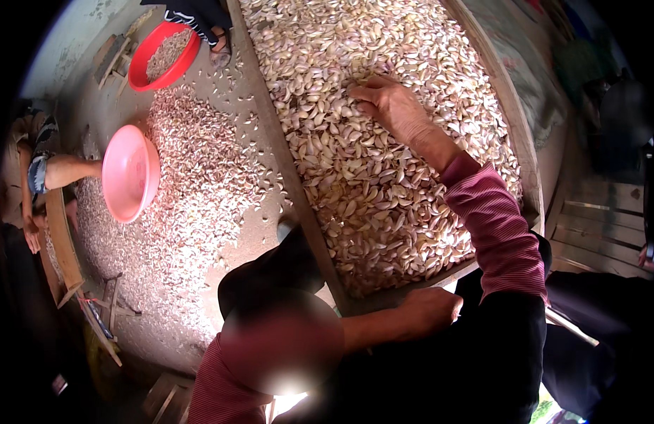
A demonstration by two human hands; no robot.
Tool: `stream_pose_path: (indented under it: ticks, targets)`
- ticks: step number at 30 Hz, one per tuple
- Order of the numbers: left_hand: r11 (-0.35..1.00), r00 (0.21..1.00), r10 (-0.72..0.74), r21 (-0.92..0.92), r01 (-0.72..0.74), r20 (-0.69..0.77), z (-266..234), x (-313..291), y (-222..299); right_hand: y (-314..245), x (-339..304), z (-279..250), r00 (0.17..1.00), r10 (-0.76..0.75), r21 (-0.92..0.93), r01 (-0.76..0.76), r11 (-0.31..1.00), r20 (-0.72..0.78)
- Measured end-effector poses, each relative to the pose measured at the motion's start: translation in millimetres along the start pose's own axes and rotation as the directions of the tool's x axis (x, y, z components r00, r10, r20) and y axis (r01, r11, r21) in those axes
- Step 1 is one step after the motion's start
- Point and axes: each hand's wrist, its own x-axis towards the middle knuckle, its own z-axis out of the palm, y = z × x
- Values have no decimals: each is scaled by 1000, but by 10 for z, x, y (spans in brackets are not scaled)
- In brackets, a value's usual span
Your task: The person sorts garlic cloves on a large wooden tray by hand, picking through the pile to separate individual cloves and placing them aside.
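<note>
Reaching forward and inward with a long right arm [493,226] in red, finely striped cloth, bare right hand [392,104] palm-down with bent fingers [369,93]; holding a bare left forearm [373,332] crosswise, low, with left hand [429,312] curled into a fist

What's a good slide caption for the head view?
Right hand among garlic cloves in a wooden tray, left hand at its near end.

A workshop, seemingly: garlic [369,166] fills a tray [275,127] (more on the floor [250,238]).
</note>
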Motion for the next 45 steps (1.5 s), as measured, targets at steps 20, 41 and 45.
stream_pose_path:
  ticks: [20, 41, 45]
  targets:
    - [998, 995, 65, -2, -65, -78, -20, -84, -66, 234, 391, 180, 962, 255, -1, -256, 967, 101]
    - [999, 999, -35, -39, 33, -41, -11, -126, -135, -257, -264, -314, 736, 481, 872, -464, -155, 477]
    - [997, 998, -45, -70, 41, -46, -52, -163, -90, -266, -218, -159, 785, 501, 794, -543, 274, 363]
